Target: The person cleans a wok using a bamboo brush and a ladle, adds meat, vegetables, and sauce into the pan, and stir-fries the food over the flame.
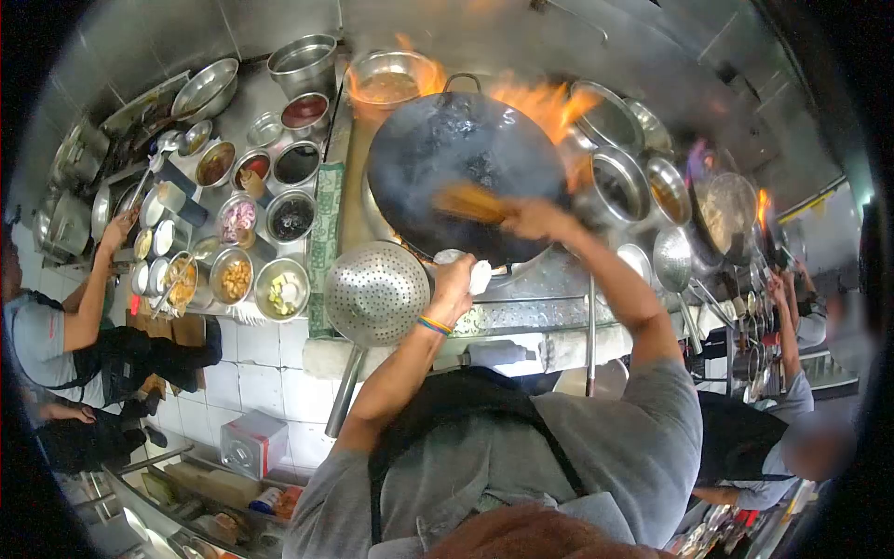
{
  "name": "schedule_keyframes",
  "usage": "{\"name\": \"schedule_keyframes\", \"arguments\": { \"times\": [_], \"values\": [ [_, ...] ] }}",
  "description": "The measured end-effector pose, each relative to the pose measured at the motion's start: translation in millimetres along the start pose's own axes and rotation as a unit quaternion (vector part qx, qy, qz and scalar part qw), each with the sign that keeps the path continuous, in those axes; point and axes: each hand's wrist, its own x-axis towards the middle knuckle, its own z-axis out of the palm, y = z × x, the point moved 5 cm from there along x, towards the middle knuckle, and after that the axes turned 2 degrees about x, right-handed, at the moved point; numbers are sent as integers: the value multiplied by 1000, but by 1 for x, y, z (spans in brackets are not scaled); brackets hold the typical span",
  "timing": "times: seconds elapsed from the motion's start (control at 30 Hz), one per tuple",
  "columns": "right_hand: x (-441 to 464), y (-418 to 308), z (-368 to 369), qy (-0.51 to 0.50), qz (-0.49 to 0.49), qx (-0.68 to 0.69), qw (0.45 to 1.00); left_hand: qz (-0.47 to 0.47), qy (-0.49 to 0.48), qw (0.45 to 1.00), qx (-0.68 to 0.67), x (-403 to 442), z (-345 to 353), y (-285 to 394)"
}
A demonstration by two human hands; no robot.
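A large black wok (414,154) sits over the burner, with steam inside and flames (535,102) rising behind its far rim. My right hand (538,222) is closed round a tan bamboo wok brush (470,201), which is over the inside of the wok and slightly blurred. At the near rim my left hand (451,291) is closed on a folded white cloth (479,278); whatever the cloth covers there is hidden. Beside my left wrist rests a perforated metal strainer (377,291), its handle pointing toward me.
Left of the stove stand several metal pots and bowls of sauces and cut food, including a bowl of green pieces (282,289). Metal pots (619,186) and a ladle (672,261) are on the right. Co-workers stand at both sides, one reaching with a hand (117,230).
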Motion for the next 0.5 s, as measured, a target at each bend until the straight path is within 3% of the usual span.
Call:
{"name": "schedule_keyframes", "arguments": {
  "times": [0.07,0.1,0.2,0.27,0.37,0.4,0.5],
  "values": [
    [8,61,-34,110,137,-110,978,4,-3,1000,16,17,-6,-8],
    [-3,68,-60,259,199,-150,933,3,2,1000,20,17,-7,-10],
    [6,44,-78,395,293,-59,868,5,10,1000,29,18,-5,-6],
    [33,26,-50,356,284,-6,890,-2,4,999,36,7,-1,-1],
    [56,-34,15,181,142,49,972,8,-3,1000,20,14,-3,-5],
    [37,-69,7,101,115,72,986,0,2,999,41,5,1,1],
    [-25,-93,-13,3,-18,52,998,-14,19,999,36,1,0,3]
  ]
}}
